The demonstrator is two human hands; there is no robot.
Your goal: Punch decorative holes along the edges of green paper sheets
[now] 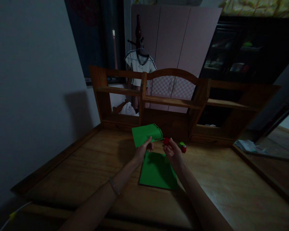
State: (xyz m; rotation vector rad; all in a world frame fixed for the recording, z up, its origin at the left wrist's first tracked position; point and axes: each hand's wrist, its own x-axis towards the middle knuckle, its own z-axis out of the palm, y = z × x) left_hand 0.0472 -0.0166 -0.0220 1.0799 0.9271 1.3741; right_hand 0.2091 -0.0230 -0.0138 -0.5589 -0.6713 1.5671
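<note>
My left hand (144,149) holds up a green paper sheet (145,134) by its lower edge; the sheet's right edge carries a row of small punched holes. My right hand (172,150) grips a small red punch (166,141) right at that punched edge. More green paper (157,171) lies flat on the wooden desk (86,166) beneath both hands. A second small punch, green and red (183,147), sits on the desk just right of my right hand.
A wooden shelf unit (173,102) stands along the desk's back edge. White paper (249,146) lies at the right end. A grey wall (33,89) borders the left. Behind are a pink wardrobe (173,41) and a hanging shirt (139,64).
</note>
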